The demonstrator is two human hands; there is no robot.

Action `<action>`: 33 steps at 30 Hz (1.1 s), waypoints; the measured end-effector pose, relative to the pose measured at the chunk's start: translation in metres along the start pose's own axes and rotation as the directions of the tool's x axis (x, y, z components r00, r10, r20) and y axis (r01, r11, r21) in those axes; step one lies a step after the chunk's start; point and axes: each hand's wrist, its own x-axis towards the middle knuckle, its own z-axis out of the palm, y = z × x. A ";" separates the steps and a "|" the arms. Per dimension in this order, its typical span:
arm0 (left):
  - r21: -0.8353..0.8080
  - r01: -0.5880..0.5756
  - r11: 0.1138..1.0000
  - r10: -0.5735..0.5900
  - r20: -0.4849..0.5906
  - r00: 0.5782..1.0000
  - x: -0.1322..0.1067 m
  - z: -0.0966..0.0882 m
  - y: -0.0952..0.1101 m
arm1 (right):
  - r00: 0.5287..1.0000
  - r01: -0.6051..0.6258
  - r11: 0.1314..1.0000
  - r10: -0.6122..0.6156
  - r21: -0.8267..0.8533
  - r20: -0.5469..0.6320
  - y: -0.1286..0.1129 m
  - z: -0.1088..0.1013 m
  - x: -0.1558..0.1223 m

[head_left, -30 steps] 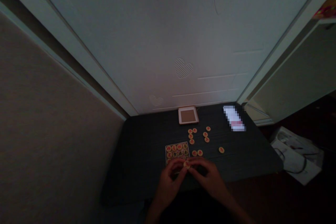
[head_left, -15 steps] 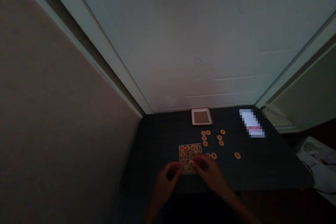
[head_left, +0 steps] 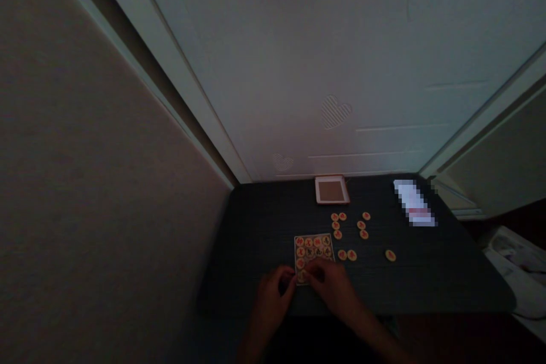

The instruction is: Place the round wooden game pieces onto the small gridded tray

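A square box point(head_left: 295, 251) full of round Chinese chess pieces point(head_left: 309, 242), marked with red or black characters, lies near the table's front edge. At its lower left corner is my left hand point(head_left: 273, 296), with thumb and forefinger closed on the box's edge. My right hand point(head_left: 333, 285) reaches over the lower right part of the box and hides the pieces there. Its fingertips are pinched together at a Chinese chess piece point(head_left: 302, 276) in the bottom row.
Several loose pieces point(head_left: 335, 226) lie right of and beyond the box, with a lone piece point(head_left: 390, 255) farther right. A shallow pinkish lid or tray point(head_left: 332, 190) sits at the back of the dark table point(head_left: 256, 216). A blurred bright rectangle point(head_left: 413, 203) lies at the back right.
My right fingertips have shifted left and nearer across the box's lower rows. My left hand stays by the lower left corner. The whole view has shifted slightly.
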 end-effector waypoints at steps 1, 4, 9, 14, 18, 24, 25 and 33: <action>0.001 0.002 1.000 -0.002 0.004 1.000 0.000 0.000 0.000 | 1.000 -0.005 1.000 0.005 -0.004 0.008 0.000 0.000 0.001; 0.000 -0.002 1.000 0.002 0.010 1.000 0.000 -0.002 0.002 | 1.000 -0.002 1.000 0.002 -0.023 0.003 0.000 0.001 0.002; 0.001 -0.014 1.000 0.014 0.002 1.000 -0.002 -0.004 0.006 | 0.999 0.004 0.998 -0.006 -0.060 -0.034 -0.001 0.006 0.003; 0.000 0.027 1.000 -0.027 -0.034 0.999 0.001 -0.001 0.012 | 0.999 0.015 0.997 -0.018 -0.074 -0.038 0.002 0.005 0.002; -0.014 0.036 0.999 -0.037 -0.065 0.997 0.008 0.005 0.018 | 0.978 0.121 0.964 -0.156 -0.235 -0.135 0.011 -0.008 0.003; 0.078 0.089 0.993 -0.081 -0.101 0.992 0.013 0.012 0.019 | 0.928 0.268 0.806 -0.363 -0.528 -0.082 0.020 -0.025 0.007; 0.083 0.094 0.992 -0.085 -0.101 0.991 0.013 0.013 0.018 | 0.927 0.275 0.783 -0.371 -0.557 -0.063 0.021 -0.025 0.008; 0.055 0.070 0.996 -0.064 -0.104 0.992 0.011 0.010 0.021 | 0.948 0.232 0.726 -0.319 -0.647 -0.019 0.025 -0.021 0.013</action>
